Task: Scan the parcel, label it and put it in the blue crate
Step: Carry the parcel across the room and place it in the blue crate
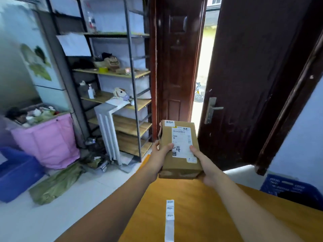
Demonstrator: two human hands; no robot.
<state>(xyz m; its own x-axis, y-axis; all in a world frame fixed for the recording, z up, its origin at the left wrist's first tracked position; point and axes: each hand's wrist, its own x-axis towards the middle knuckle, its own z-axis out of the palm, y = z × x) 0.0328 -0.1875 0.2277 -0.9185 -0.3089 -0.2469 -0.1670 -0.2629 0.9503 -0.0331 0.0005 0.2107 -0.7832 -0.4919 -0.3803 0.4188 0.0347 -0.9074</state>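
The cardboard parcel [180, 149] is held up over the far end of the yellow table [201, 206], gripped from both sides. The left hand [160, 158] clasps its left edge, thumb pressed on the top face; the right hand [207, 169] wraps the right lower corner, thumb lying on the white shipping label [181, 142], which carries a barcode and a handwritten "4". At six o'clock from the parcel, a strip of small printed labels [169, 219] lies flat on the table. A blue crate [290, 188] sits at four o'clock, past the table's right edge. A second blue bin [16, 173] is on the floor at nine o'clock, beside a pink bin [47, 138].
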